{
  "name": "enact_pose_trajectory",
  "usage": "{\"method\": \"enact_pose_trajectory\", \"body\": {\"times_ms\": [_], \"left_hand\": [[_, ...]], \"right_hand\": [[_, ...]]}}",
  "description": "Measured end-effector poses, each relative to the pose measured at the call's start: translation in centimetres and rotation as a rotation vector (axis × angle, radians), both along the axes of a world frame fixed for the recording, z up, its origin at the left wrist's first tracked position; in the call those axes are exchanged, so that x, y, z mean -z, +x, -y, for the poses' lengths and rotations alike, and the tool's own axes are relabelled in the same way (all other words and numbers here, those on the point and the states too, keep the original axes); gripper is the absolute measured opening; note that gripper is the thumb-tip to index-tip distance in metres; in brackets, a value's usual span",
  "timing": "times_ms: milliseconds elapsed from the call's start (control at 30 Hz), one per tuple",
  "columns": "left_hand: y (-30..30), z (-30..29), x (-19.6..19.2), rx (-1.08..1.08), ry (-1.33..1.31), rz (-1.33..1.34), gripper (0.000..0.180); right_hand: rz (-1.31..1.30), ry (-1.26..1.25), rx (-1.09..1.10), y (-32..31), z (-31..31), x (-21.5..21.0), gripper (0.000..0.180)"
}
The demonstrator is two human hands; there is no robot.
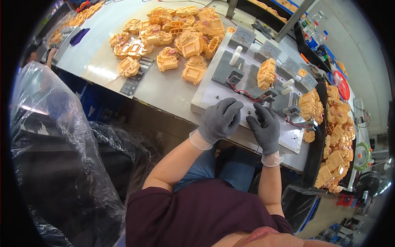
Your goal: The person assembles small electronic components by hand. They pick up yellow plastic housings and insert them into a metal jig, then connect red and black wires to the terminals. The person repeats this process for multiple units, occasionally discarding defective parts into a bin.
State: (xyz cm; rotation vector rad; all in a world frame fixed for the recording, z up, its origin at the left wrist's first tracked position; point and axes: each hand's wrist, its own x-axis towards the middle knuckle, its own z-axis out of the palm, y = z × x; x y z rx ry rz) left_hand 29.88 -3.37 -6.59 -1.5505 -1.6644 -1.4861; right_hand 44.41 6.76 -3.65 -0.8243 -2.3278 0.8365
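Note:
Both my hands wear grey gloves over clear plastic ones and hover at the near edge of a white fixture board [207,91]. My left hand [220,118] has its fingers curled together; whatever they may hold is hidden. Beside it, my right hand [265,126] is partly bent, thumb and forefinger apart, with nothing visible between them. Just beyond my hands, an orange moulded plastic housing [266,74] stands in the fixture's middle. Grey blocks with white pegs [235,56] flank it, and red and black wires [245,94] run along its near side.
Analog dial meters [242,38] line the board's far side. Many orange housings [189,43] are heaped on the metal table at left, near a flat metal plate [135,78]. More housings [335,144] fill a black bin at right. Plastic sheeting [57,111] hangs at left.

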Motion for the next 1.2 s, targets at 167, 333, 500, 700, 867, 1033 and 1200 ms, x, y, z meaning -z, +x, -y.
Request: {"method": "enact_pose_trajectory", "body": {"times_ms": [167,333,500,700,867,1033,1200], "left_hand": [[-0.1,0.4,0.2,0.018,-0.018,0.034,0.032],[0.2,0.5,-0.9,0.078,-0.045,0.193,0.027],[1.7,-1.0,-2.2,0.302,-0.032,0.556,0.023],[2.6,-4.8,-3.0,0.386,0.077,0.598,0.020],[2.4,-4.9,-1.1,0.561,-0.138,0.979,0.022],[2.9,-4.5,-2.6,0.636,-0.104,1.117,0.026],[2.7,-4.9,-1.8,0.619,-0.146,1.028,0.032]], "right_hand": [[0.026,0.012,0.024,-0.3,0.3,-0.1,0.044],[0.024,0.032,0.027,-0.2,0.3,0.0,0.044],[0.023,0.058,0.020,-0.3,-0.1,0.1,0.044],[0.041,0.103,-0.003,0.0,-0.4,0.0,0.047],[0.036,0.139,0.013,0.4,-0.3,-0.5,0.049],[0.019,0.114,0.035,0.7,-0.2,-0.4,0.049],[0.017,0.106,0.054,0.8,0.0,-0.5,0.049]]}}
